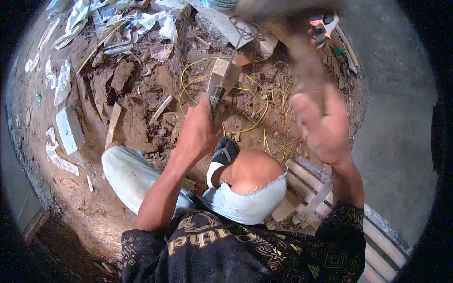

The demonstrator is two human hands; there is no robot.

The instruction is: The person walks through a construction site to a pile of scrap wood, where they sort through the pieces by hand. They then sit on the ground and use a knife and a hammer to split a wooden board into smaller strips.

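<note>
My left hand (198,134) grips the chisel (225,82) low on its stiff, heavy metal shaft — my right hand (321,125), blurred, I cannot tell.

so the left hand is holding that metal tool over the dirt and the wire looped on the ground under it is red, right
Not quite. The head view shows the left hand gripping the metal tool over the dirt, but the wire looped on the ground under it is yellow, not red.
</note>
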